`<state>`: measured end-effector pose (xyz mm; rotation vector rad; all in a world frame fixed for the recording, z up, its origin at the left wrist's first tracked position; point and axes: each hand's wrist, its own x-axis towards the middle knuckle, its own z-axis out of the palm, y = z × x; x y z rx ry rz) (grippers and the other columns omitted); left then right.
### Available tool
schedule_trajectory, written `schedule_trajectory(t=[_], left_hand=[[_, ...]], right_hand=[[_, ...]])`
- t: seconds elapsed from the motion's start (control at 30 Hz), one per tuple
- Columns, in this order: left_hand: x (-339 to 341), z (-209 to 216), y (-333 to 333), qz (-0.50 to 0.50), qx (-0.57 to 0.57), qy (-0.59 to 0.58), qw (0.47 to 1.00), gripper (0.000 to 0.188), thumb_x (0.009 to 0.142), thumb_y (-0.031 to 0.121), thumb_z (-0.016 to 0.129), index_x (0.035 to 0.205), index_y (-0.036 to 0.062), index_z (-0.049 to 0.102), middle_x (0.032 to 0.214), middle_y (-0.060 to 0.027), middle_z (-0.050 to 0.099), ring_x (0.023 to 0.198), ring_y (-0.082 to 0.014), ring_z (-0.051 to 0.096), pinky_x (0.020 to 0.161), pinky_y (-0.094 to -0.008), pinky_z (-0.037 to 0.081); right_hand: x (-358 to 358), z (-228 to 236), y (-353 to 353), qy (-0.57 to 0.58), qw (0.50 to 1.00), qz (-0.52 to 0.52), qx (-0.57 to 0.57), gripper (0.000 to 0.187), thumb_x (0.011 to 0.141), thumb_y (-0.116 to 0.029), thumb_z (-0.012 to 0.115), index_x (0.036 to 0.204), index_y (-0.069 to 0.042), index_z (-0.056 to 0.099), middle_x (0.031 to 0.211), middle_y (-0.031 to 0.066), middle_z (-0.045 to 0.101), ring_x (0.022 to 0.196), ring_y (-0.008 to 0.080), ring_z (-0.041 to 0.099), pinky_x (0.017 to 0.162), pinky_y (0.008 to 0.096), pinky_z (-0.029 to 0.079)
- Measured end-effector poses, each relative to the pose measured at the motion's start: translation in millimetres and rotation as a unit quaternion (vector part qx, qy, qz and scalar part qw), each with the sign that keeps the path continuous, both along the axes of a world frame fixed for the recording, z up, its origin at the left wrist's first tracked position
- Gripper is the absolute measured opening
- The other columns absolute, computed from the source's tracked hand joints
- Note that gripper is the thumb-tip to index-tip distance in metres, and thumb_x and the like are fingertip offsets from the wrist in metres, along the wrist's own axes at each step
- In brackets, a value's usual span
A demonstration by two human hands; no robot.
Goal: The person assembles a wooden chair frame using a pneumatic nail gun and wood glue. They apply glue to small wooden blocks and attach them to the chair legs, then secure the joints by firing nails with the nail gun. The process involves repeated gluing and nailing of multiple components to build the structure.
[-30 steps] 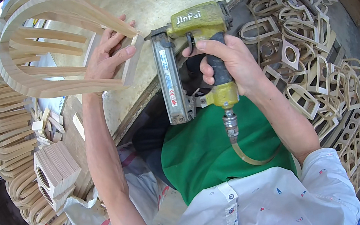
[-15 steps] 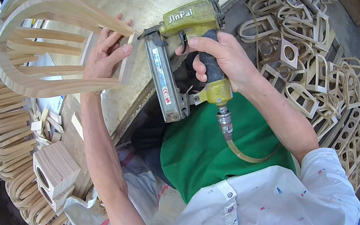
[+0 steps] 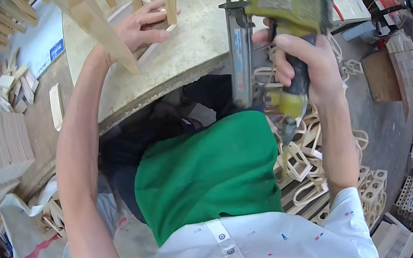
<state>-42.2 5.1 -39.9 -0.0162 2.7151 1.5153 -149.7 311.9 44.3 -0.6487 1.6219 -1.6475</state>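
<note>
Looking down, we saw our left hand (image 3: 147, 26) at about eleven o'clock, fingers spread flat and pressing a wooden frame (image 3: 106, 30) against the bench (image 3: 192, 48), not closed around it. Our right hand (image 3: 305, 64) at about two o'clock was clamped tight on the grip of the nailer (image 3: 267, 35), which hung in the air just off the bench edge, its long magazine pointing down toward six o'clock and its nose apart from the wood. We could not tell whether a finger sat on the trigger. We judged the main risk was to the left fingers (image 3: 152, 11): they lay right at the joint, so a nail fired at a slant could break out of the thin slat and catch them. The frame was held by palm pressure only, so a push from the nailer could have slid it along the bench and spoiled the joint. The hose (image 3: 286, 140) trailed from the handle toward five o'clock over the stacked wooden pieces (image 3: 307, 166) below, and we thought a snag there might jerk the tool off its aim.
</note>
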Motion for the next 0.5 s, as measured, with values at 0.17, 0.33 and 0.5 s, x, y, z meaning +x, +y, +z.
schedule_trajectory(t=[0.17, 0.33, 0.5], left_hand=[[-3.2, -2.1, -6.1, -0.014, 0.002, 0.0, 1.0, 0.056, 0.086, 0.032, 0.065, 0.137, 0.0105, 0.052, 0.154, -0.0041, 0.026, 0.141, -0.0217, 0.028, 0.116, -0.0367, 0.025], [-2.1, -8.7, -6.0, 0.008, 0.022, 0.017, 1.0, 0.057, 0.084, 0.028, 0.067, 0.136, 0.0109, 0.053, 0.151, -0.0021, 0.031, 0.136, -0.0204, 0.035, 0.112, -0.0346, 0.03], [-3.1, -11.1, -6.5, -0.002, 0.039, 0.033, 0.999, 0.06, 0.083, 0.028, 0.069, 0.137, 0.01, 0.052, 0.152, -0.0016, 0.03, 0.136, -0.0208, 0.036, 0.113, -0.0341, 0.03]], right_hand=[[11.8, -2.4, -9.4, 0.405, 0.91, 0.063, 0.058, 0.03, 0.078, -0.004, 0.066, 0.107, 0.002, 0.063, 0.083, 0.0094, 0.068, 0.075, 0.0182, 0.067, 0.068, 0.0302, 0.053], [8.2, -39.4, -20.5, 0.742, 0.649, 0.159, 0.059, 0.05, 0.073, -0.006, 0.063, 0.121, 0.001, 0.053, 0.108, 0.0117, 0.063, 0.082, 0.0238, 0.066, 0.067, 0.0333, 0.053], [4.3, -57.5, -29.0, 0.783, 0.599, 0.162, 0.053, 0.046, 0.076, -0.011, 0.057, 0.119, 0.004, 0.054, 0.102, 0.0087, 0.062, 0.074, 0.0188, 0.064, 0.065, 0.0303, 0.052]])
